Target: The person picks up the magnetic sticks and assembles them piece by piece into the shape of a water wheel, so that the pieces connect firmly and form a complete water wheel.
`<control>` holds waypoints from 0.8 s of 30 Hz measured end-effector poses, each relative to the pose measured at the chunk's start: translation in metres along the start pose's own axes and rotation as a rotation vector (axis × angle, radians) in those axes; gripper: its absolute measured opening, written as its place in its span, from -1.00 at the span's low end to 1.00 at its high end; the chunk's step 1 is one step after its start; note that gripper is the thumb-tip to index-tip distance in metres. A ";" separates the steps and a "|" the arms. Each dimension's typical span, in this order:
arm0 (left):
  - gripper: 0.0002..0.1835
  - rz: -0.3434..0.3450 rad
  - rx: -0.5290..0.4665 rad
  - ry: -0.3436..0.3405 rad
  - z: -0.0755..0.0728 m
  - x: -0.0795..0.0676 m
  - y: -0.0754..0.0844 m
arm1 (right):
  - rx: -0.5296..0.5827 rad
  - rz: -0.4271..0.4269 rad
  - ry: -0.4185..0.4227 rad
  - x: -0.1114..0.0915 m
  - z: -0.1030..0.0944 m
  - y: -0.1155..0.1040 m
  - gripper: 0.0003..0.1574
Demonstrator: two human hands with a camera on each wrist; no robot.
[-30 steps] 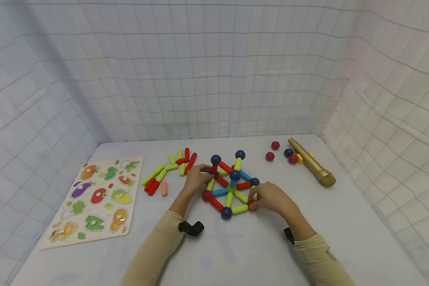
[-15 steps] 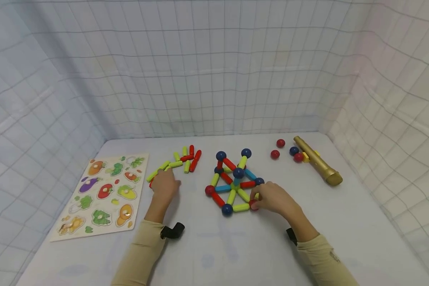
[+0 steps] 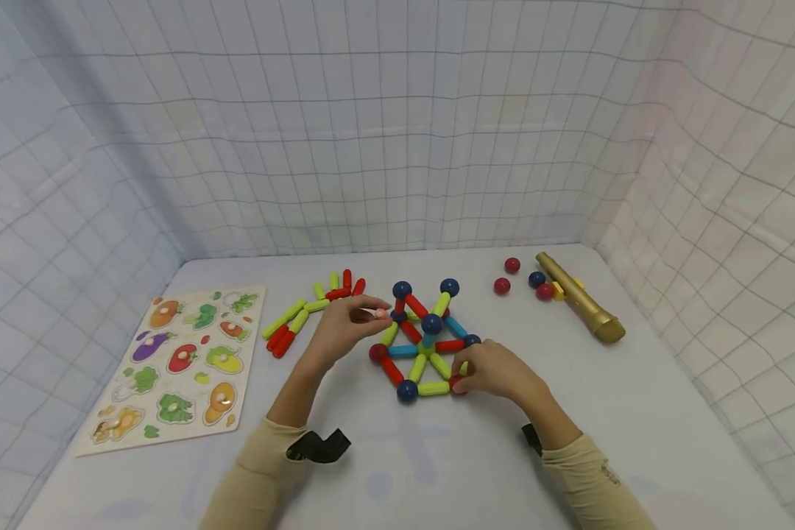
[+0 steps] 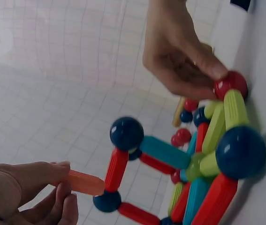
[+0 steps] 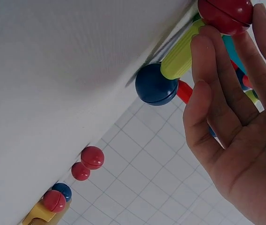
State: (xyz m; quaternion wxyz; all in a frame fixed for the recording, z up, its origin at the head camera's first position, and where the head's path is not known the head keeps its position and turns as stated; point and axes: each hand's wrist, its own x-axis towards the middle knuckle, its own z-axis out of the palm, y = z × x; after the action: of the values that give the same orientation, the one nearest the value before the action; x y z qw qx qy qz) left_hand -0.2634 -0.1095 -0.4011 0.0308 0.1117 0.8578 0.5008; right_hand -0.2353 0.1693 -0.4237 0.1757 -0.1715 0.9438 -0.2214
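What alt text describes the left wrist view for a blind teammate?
A person's left grip pinches a peach rod beside a blue ball on a colourful ball-and-rod frame, contact unclear. The right grip holds a red ball at the frame's base.

The left hand (image 3: 336, 331) hides all but the tip of the salmon-orange ridged stick (image 4: 83, 182) in the head view; in the left wrist view the same hand covers its near end. Whether that stick touches the glossy dark-blue ball (image 4: 107, 201) beside it cannot be told. The right hand (image 3: 497, 370) partly covers the glossy red ball (image 4: 231, 85), which the right wrist view's top edge cuts off. The dark print (image 3: 611, 473) on the right beige cloth sleeve (image 3: 579, 467) is too blurred to read.
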 end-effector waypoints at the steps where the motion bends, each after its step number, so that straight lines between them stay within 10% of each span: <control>1: -0.68 0.015 -0.050 -0.010 0.005 0.000 0.005 | -0.004 -0.004 0.001 0.000 0.000 0.000 -0.78; 15: -0.60 0.088 0.014 -0.033 0.015 0.001 0.008 | -0.033 -0.013 0.010 0.000 0.001 -0.001 -0.78; 19: -0.65 0.044 0.307 0.071 -0.008 0.000 -0.013 | -0.044 -0.004 0.014 -0.001 0.000 -0.002 -0.78; 24: -0.68 -0.190 0.741 0.228 -0.047 -0.008 -0.062 | -0.049 -0.005 0.002 0.000 -0.001 -0.004 -0.77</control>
State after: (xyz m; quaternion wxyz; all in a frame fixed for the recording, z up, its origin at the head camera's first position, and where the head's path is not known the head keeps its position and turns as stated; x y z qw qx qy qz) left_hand -0.2733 -0.1808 -0.4322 -0.0608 -0.0206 0.9848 0.1614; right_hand -0.2343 0.1667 -0.4212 0.1701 -0.1780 0.9486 -0.1990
